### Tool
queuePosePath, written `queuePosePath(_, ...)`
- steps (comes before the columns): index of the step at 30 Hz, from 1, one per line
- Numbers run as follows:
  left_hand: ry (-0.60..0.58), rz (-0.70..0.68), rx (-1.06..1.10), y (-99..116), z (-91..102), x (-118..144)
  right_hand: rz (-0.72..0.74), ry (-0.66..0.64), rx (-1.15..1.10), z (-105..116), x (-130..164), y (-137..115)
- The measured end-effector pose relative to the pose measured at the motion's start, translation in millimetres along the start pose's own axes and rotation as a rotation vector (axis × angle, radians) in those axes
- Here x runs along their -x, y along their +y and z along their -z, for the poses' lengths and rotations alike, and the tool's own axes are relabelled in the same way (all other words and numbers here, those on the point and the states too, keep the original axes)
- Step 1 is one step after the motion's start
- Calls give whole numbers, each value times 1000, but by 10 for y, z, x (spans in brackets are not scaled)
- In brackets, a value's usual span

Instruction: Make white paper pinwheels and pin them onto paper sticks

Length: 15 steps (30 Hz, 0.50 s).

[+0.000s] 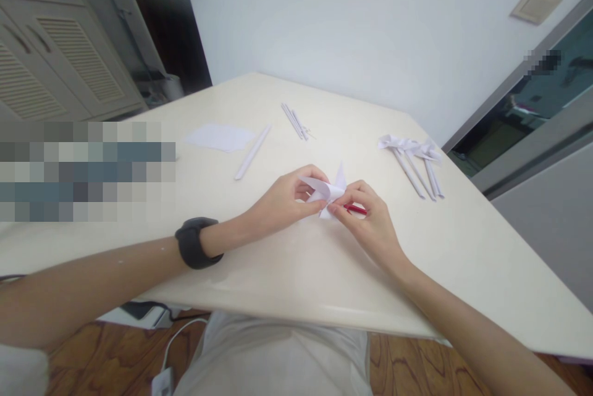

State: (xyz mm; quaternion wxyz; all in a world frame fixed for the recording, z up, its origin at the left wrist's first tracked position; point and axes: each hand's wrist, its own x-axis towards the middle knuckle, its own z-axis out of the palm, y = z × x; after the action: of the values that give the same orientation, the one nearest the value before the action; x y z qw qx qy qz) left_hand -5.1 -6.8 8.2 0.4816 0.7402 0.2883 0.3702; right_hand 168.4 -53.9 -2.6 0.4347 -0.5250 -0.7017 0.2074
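Note:
A white paper pinwheel (332, 190) is held between my two hands above the near middle of the table. My left hand (296, 195) is closed on its left side, thumb pressed toward the centre. With bent fingers, my right hand (368, 217) pinches the pinwheel near its middle. A red pen-like stick (356, 209) shows just beside the right fingers; whether it lies on the table or is held I cannot tell. Several finished paper pinwheels (410, 147) on rolled paper sticks lie together at the right.
On the white table (287, 278), a rolled paper tube (252, 154) lies beyond my left hand, beside white paper sheets (217, 136). Several thin paper sticks (293, 121) lie farther back. A wall (315, 19) borders the far edge.

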Motion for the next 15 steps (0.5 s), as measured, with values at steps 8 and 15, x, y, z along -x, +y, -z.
queuePosePath(8,9,-34,-78,10,3,7,12,-18,27,10,-7,11)
queuePosePath(15,16,-27,-97,23,7,0,22,-21,34,15,-8,19)
